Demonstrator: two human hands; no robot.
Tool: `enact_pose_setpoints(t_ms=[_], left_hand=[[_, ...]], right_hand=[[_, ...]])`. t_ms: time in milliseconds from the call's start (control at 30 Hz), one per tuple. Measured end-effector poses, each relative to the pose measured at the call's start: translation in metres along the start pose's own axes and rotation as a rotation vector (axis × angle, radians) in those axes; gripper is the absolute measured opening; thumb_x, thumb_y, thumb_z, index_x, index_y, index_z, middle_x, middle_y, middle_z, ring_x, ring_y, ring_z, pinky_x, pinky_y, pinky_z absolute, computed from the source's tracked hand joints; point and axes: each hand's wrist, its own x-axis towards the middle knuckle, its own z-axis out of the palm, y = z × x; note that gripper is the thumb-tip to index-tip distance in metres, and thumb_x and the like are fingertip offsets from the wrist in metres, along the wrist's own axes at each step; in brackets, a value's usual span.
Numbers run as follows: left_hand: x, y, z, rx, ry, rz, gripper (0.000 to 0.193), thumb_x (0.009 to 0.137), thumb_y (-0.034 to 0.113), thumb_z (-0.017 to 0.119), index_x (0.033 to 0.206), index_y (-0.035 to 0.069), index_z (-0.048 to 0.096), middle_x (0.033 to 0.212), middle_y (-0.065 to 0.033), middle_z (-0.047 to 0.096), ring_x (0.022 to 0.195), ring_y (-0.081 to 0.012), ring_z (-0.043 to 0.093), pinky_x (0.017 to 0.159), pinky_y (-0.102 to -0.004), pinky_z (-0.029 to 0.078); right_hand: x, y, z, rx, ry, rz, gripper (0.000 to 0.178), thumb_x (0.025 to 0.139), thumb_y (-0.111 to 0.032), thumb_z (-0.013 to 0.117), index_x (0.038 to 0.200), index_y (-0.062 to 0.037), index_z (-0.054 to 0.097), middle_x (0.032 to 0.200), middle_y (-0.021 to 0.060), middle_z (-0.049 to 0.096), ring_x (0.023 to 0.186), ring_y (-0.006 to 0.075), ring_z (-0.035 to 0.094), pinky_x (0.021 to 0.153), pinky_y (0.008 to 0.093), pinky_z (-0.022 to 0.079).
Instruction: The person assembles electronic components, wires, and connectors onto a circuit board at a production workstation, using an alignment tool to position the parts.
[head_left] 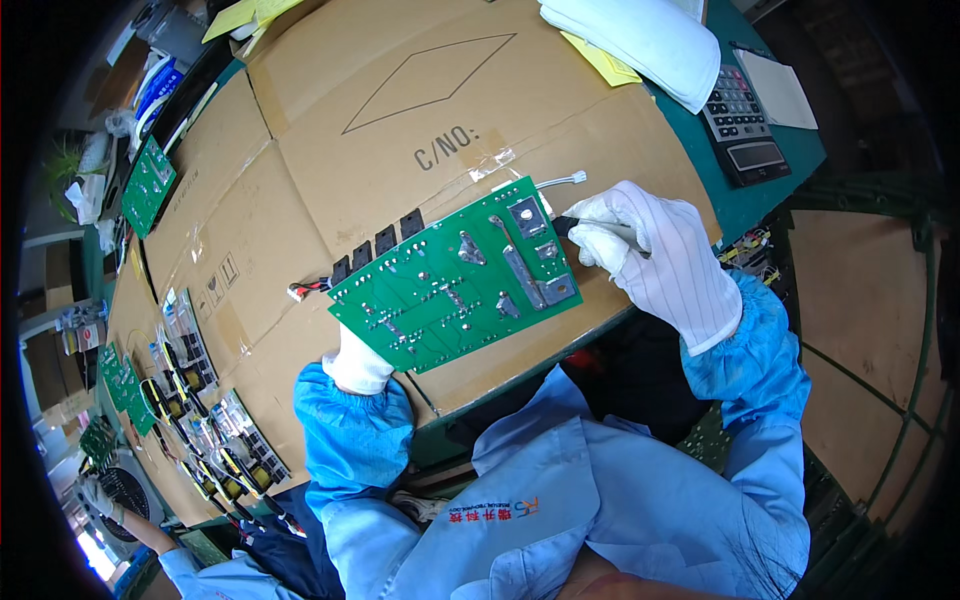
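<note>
A green circuit board [455,280] is held tilted above the cardboard, its soldered face toward me. Black blocks line its far edge, red and black wires stick out at its left corner, and a white wire with a plug [562,181] juts from the far right corner. My left hand [358,362], in a white glove, grips the board from beneath; its fingers are hidden behind it. In a striped white glove, my right hand [655,250] is closed in a pinch at the board's right edge. A small black object [564,227] pokes out from its fingers; its kind is unclear.
Flattened cardboard [330,130] covers the green table. Several assembled boards with black and yellow parts [215,430] lie at the left, near another person's gloved hand [100,498]. A calculator [745,125], notepad [775,88] and white cloth [640,40] sit at the far right.
</note>
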Motion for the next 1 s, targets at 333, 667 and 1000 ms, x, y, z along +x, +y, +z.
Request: enact_pose_setpoints(t_ms=[333,667,1000], left_hand=[[0.004,-0.002,0.011,0.036,-0.075,0.032,0.067,0.098,0.061,0.025,0.149,0.018,0.03,0.148,-0.011,0.04,0.132,-0.0343,0.043,0.107,-0.0585,0.036],[-0.003,0.002,-0.003,0.158,0.039,0.026,0.063,0.099,0.057,0.027,0.146,0.016,0.037,0.146,-0.0116,0.043,0.13,-0.0353,0.045,0.106,-0.059,0.037],[-0.004,0.001,0.002,-0.306,-0.006,0.023,0.063,0.097,0.052,0.033,0.149,0.017,0.032,0.151,-0.0121,0.036,0.136,-0.0352,0.036,0.109,-0.0587,0.028]], right_hand=[[0.007,-0.008,-0.016,0.102,-0.147,0.104,0.014,0.089,-0.013,0.063,0.096,-0.0011,0.062,0.083,0.0113,0.067,0.065,0.0243,0.066,0.059,0.0336,0.051],[0.011,-0.009,-0.02,0.119,-0.277,0.167,0.02,0.09,-0.02,0.061,0.093,-0.0001,0.065,0.076,0.0057,0.067,0.053,0.0151,0.062,0.05,0.0276,0.047],[0.012,0.01,-0.025,0.026,-0.35,-0.051,0.014,0.087,-0.015,0.064,0.09,-0.0016,0.063,0.071,0.0121,0.066,0.056,0.0269,0.063,0.054,0.0341,0.049]])
